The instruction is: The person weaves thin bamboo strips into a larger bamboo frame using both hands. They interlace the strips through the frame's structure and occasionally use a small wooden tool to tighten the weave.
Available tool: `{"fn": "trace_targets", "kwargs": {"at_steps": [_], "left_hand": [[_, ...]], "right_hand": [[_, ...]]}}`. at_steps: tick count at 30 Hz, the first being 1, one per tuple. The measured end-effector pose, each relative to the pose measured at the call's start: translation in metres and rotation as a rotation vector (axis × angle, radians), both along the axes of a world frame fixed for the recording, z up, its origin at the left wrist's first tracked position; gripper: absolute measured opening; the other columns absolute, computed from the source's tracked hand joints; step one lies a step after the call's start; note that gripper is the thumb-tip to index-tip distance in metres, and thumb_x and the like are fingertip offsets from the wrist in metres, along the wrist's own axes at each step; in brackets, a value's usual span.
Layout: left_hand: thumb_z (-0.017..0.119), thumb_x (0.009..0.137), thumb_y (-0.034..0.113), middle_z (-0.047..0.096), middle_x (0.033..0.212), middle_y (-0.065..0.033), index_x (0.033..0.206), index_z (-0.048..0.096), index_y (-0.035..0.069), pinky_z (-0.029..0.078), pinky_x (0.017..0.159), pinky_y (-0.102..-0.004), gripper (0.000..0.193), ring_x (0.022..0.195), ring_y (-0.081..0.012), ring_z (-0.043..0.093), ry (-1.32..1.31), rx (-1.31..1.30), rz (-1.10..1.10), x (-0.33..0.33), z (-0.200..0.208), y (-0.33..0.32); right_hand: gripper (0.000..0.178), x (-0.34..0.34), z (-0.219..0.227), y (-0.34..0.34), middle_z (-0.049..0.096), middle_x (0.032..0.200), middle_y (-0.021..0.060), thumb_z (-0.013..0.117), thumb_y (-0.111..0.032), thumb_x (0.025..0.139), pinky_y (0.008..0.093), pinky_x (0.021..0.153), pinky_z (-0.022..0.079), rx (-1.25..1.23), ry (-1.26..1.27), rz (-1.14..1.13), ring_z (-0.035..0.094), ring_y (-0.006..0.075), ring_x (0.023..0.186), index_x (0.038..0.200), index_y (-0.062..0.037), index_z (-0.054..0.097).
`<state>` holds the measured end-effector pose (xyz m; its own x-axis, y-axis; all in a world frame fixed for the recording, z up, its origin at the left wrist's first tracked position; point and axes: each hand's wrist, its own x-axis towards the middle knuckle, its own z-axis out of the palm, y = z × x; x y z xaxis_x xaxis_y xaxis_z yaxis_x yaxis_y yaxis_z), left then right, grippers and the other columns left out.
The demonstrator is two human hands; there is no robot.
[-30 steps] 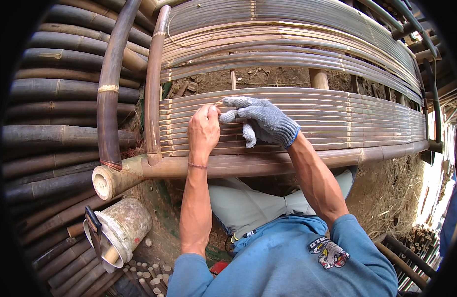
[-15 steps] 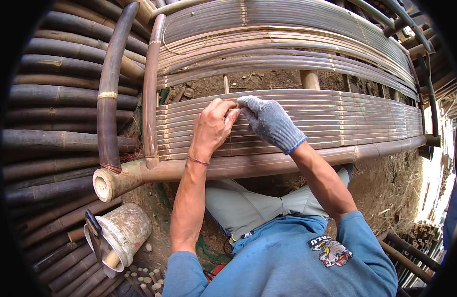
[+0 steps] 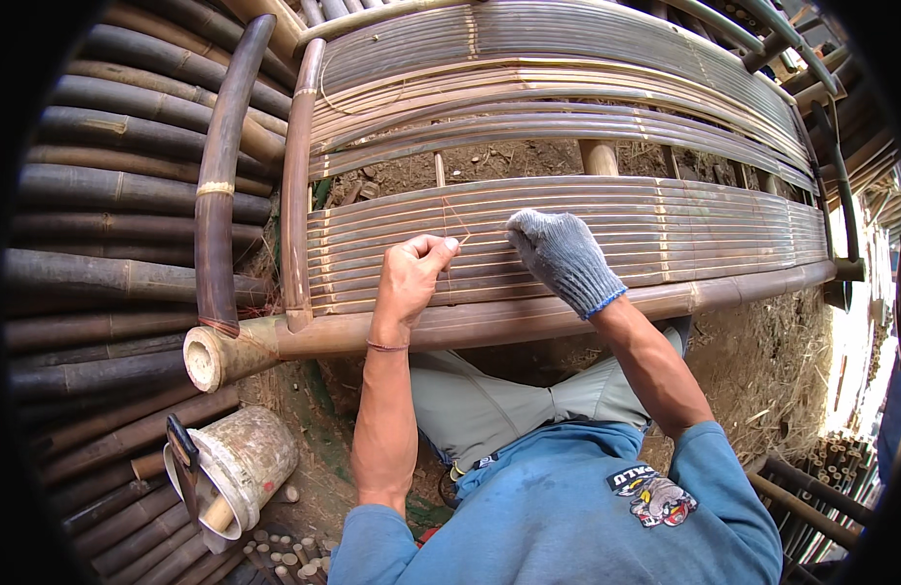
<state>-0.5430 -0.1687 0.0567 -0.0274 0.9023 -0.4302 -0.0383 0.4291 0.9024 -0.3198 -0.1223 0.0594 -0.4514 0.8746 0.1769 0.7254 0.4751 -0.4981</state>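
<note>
My bare left hand [image 3: 409, 276] pinches the end of a thin reddish cord [image 3: 456, 212] between thumb and fingertips. From there the cord runs up to the far edge of the near panel of dark bamboo slats [image 3: 568, 210]. My right hand [image 3: 565, 261], in a grey knitted glove with a blue cuff, is closed above the same slats, apart from my left. Whatever its fingers hold, if anything, is hidden. Another line of cord crosses the slats below my left hand. A thick bamboo pole [image 3: 450, 330] forms the panel's near edge.
More bamboo slats [image 3: 568, 78], some loose, stretch across the frame beyond a gap showing soil. At left stand a curved bamboo post [image 3: 215, 210] and stacked dark poles [image 3: 109, 185]. A dirty white bucket [image 3: 255, 453] with a black-handled tool [image 3: 182, 447] lies tipped at lower left.
My hands have drawn apart from where they met at the slats' far edge. The left came nearer with the cord end; the right moved right and closer.
</note>
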Motion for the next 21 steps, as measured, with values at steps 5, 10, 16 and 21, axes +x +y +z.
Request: {"fn": "trace_targets", "kwargs": {"at_steps": [5,10,16,21], "left_hand": [[0.065,0.096,0.011,0.056,0.077,0.0043,0.102,0.072,-0.001,0.030,0.044,-0.0199,0.015,0.055,-0.0020,0.040,-0.481,0.066,0.098,0.012,0.000,-0.013],[0.069,0.089,0.008,0.062,0.080,-0.0027,0.098,0.073,0.004,0.048,0.066,-0.0279,0.011,0.071,-0.0130,0.057,0.385,0.580,-0.021,0.023,0.009,-0.008],[0.068,0.094,0.015,0.063,0.082,0.0031,0.095,0.070,0.002,0.045,0.065,-0.0227,0.014,0.073,-0.0055,0.054,0.105,0.470,0.135,0.008,-0.002,0.001],[0.068,0.095,0.016,0.064,0.084,0.0023,0.098,0.070,0.000,0.045,0.066,-0.0218,0.016,0.073,-0.0042,0.053,0.108,0.471,0.138,-0.001,0.001,0.005]], "right_hand": [[0.016,-0.012,0.022,-0.025,0.066,0.079,0.0180,0.064,-0.021,0.093,0.0447,0.060,0.053,-0.100,0.122,0.078,0.066,0.0381,0.071,0.088,-0.0057,0.062],[0.022,-0.022,0.033,-0.005,0.061,0.074,0.0137,0.055,-0.021,0.098,0.0374,0.054,0.051,-0.324,0.321,0.154,0.064,0.0247,0.060,0.091,-0.0013,0.061],[0.064,-0.038,0.009,0.010,0.068,0.115,0.0193,0.060,-0.013,0.091,0.0258,0.055,0.055,-0.786,1.191,-0.059,0.065,0.0127,0.064,0.148,-0.0008,0.034],[0.024,-0.061,-0.012,0.009,0.070,0.106,0.0102,0.069,-0.015,0.090,0.0354,0.075,0.055,-0.199,0.723,0.169,0.065,0.0209,0.080,0.113,-0.0081,0.070]]}}
